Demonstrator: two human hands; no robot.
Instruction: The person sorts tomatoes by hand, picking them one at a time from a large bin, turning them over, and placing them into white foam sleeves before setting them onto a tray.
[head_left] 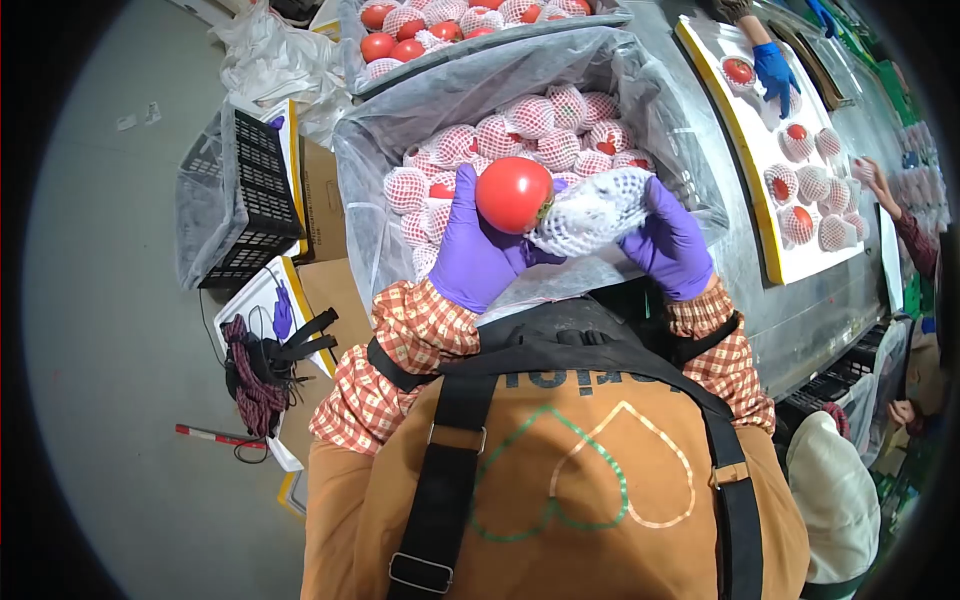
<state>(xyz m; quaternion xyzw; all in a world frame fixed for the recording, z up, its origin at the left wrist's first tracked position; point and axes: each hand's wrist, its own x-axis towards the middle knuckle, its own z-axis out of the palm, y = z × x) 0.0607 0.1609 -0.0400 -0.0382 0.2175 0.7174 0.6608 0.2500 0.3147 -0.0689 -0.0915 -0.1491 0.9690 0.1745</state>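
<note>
Over a lined crate, my left hand [472, 255] in a purple glove is closed around a red tomato [513, 194], its green stem end turned toward the right. My right hand [672, 245], gloved alike, pinches the far end of a white foam net sleeve [597, 212]. The sleeve's other end lies against the stem side of the tomato, which is bare. Below both hands, the crate's grey plastic liner [375, 165] surrounds several tomatoes in foam nets [530, 117]. Part of my left fingers is hidden behind the tomato and sleeve.
Another lined crate of netted tomatoes [410, 30] stands beyond. On the right, a metal table [690, 110] bears a white tray [752, 200] with netted tomatoes, and a co-worker's blue-gloved hand [773, 75] reaches over it. A black crate [245, 190] and cords [258, 375] lie left.
</note>
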